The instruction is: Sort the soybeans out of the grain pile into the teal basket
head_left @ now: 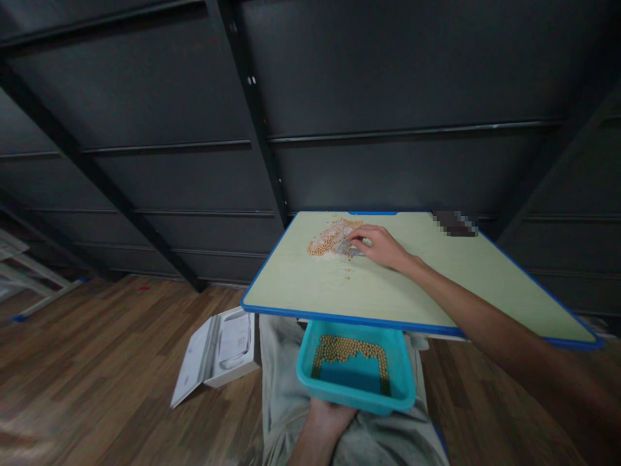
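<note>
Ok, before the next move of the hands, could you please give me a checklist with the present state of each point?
1. Left hand at the turquoise tray: ok, at its near side, partly hidden beneath.
2. Yellowish beads inside the tray: ok, mostly along the far part and sides.
3. Right hand at the mixed pile: ok, at its right side.
4. Fingers gripping a piece: cannot tell, too small to see.
5. Pile all together: not ok, a few loose pieces lie nearer the front of the table.

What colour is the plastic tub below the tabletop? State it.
Turquoise; the plastic tub shows best in the head view.
</note>
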Demonstrator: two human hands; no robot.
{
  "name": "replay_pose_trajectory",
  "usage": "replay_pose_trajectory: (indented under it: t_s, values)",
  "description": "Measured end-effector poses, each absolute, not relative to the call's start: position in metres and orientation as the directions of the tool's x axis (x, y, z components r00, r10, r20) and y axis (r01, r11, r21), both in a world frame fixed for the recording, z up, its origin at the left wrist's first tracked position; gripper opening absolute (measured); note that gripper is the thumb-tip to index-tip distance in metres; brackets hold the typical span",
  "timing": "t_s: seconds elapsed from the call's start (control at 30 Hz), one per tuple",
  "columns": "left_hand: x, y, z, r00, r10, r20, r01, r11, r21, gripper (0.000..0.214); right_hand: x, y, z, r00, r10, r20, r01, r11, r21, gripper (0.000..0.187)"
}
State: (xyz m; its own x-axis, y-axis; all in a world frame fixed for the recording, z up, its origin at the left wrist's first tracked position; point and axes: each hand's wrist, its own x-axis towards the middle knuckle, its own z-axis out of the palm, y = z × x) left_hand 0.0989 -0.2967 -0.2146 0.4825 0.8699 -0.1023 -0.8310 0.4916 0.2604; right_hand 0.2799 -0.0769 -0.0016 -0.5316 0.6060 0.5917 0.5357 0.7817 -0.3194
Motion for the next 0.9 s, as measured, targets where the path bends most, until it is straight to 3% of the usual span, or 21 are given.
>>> replay_pose_trajectory:
  t_s: [0.9]
  values:
    - [0.106, -0.298, -0.190, 0.452, 0.886, -0.105, -0.858, 0.464, 0.221, 0.039, 0.275, -0.083, -0.001, -0.599, 0.573, 0.560, 0.499, 0.813, -0.299, 0.023]
